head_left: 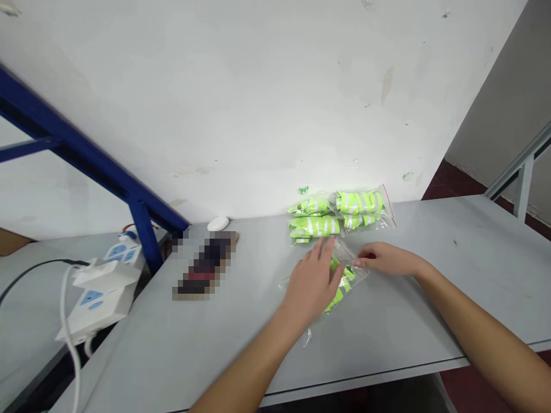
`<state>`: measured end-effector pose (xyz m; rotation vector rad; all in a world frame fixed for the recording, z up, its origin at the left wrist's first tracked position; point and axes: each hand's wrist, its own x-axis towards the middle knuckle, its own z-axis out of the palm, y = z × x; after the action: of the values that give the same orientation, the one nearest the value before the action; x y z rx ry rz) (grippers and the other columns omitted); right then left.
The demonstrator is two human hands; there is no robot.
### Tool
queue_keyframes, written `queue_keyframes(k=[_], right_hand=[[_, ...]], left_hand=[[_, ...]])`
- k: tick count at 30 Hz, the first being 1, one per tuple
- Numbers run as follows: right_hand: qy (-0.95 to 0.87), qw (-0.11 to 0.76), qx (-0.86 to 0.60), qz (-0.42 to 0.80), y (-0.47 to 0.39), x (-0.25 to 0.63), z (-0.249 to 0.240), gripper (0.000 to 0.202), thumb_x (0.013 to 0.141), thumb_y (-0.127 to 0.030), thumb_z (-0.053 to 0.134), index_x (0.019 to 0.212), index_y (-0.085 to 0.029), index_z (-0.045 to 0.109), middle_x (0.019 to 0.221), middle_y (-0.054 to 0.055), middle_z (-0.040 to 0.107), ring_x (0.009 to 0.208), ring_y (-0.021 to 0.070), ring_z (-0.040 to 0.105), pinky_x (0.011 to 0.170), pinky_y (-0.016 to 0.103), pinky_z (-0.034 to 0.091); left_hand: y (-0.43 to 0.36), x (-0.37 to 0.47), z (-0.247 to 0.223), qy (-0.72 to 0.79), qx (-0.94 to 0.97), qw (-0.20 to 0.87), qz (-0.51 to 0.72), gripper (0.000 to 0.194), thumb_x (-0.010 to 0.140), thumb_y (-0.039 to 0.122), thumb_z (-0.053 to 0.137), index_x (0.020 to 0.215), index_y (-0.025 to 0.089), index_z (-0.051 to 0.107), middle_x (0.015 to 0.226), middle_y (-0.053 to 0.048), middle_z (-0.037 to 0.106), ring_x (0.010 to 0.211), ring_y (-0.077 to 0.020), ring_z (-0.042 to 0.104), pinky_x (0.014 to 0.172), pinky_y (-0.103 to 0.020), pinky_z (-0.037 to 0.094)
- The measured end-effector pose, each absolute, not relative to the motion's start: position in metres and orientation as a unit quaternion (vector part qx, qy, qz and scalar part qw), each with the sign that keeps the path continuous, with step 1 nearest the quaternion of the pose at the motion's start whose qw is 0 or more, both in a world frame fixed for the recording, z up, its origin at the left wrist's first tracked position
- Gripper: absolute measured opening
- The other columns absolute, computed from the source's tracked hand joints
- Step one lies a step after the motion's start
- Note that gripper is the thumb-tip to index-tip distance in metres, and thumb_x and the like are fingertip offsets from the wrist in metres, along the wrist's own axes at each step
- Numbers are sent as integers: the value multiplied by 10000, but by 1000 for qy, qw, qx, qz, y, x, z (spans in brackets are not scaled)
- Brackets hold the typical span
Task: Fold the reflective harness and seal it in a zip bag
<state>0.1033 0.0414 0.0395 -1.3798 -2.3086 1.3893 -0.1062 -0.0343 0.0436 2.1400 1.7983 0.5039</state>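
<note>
A clear plastic bag with a yellow-green reflective strap (341, 291) inside lies on the grey table (430, 321). My left hand (312, 278) rests flat over the bag's left part, fingers spread, hiding some of the strap. At the bag's upper right edge, the fingers of my right hand (383, 258) are pinched together on the clear plastic. Just behind my hands, more bagged yellow-green straps (314, 226) lie against the wall, with another stack of them (360, 203) to the right.
A pixelated flat object (209, 267) and a white oval object (218, 223) lie left of my hands. Farther left are a blue metal frame (144, 229) and white power strips (103, 304) with cables. The white wall (258, 103) rises behind the table.
</note>
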Motion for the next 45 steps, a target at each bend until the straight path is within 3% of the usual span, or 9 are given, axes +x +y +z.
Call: queue_keyframes(k=[4, 10, 16, 21, 29, 33, 37, 42, 45], right_hand=[[-760, 154, -499, 387, 29, 79, 26, 471, 822, -659, 483, 712, -204, 534, 814, 23, 556, 876, 218, 491, 737, 321, 392], [-715, 232, -451, 482, 15, 57, 13, 373, 884, -573, 456, 770, -218, 464, 692, -42, 441, 666, 138, 402, 637, 273, 353], [-740, 352, -352, 451, 12, 58, 14, 237, 898, -441, 527, 805, -223, 512, 867, 26, 516, 781, 169, 492, 640, 282, 420], [-778, 369, -329, 389, 13, 67, 21, 152, 915, -373, 513, 857, -250, 583, 994, 73, 506, 833, 191, 531, 509, 253, 434], [-787, 361, -358, 350, 24, 80, 41, 159, 883, -399, 588, 875, -241, 600, 969, 52, 548, 929, 215, 554, 818, 369, 463], [-729, 334, -402, 443, 30, 87, 46, 243, 880, -469, 578, 967, -243, 559, 994, 43, 585, 909, 205, 573, 781, 351, 477], [-648, 379, -362, 553, 30, 88, 47, 395, 822, -454, 667, 1112, -281, 461, 977, 14, 626, 875, 182, 603, 777, 347, 503], [-625, 442, -384, 516, 20, 81, 51, 244, 787, -443, 709, 826, -225, 607, 812, 17, 649, 791, 183, 615, 741, 342, 515], [-627, 497, -375, 467, 14, 78, 50, 195, 779, -392, 731, 755, -223, 636, 791, 20, 663, 765, 179, 621, 707, 326, 520]], left_hand=[[-20, -131, 50, 635, 629, 360, 268, 667, 903, 538, 451, 1492, 274, 285, 1324, -100, 580, 902, -254, 657, 684, -326, 492], [-2, -142, 43, 568, 514, 565, 307, 432, 785, 522, 631, 1071, 202, 684, 1018, -67, 693, 896, -233, 624, 684, -279, 471], [-5, -139, 49, 564, 514, 568, 307, 420, 820, 583, 557, 925, 191, 667, 835, -16, 608, 699, -143, 505, 604, -244, 376], [-15, -132, 57, 515, 558, 578, 299, 306, 829, 516, 581, 853, 211, 572, 735, 46, 485, 635, -112, 400, 577, -225, 319], [-17, -120, 47, 488, 456, 596, 445, 309, 828, 463, 628, 775, 205, 467, 627, 69, 441, 570, -93, 406, 561, -214, 325], [-18, -118, 49, 448, 408, 591, 532, 282, 844, 424, 637, 815, 213, 452, 741, 43, 580, 643, -104, 532, 623, -224, 409], [-21, -118, 56, 394, 407, 558, 606, 247, 871, 395, 619, 881, 234, 431, 1142, -10, 637, 919, -159, 640, 789, -296, 482], [-29, -114, 50, 390, 462, 453, 655, 193, 946, 424, 494, 948, 247, 417, 1364, -50, 511, 1124, -194, 600, 922, -368, 473], [-33, -112, 42, 365, 506, 424, 656, 343, 898, 511, 548, 1064, 261, 381, 1360, -97, 516, 1140, -220, 594, 933, -394, 474]])
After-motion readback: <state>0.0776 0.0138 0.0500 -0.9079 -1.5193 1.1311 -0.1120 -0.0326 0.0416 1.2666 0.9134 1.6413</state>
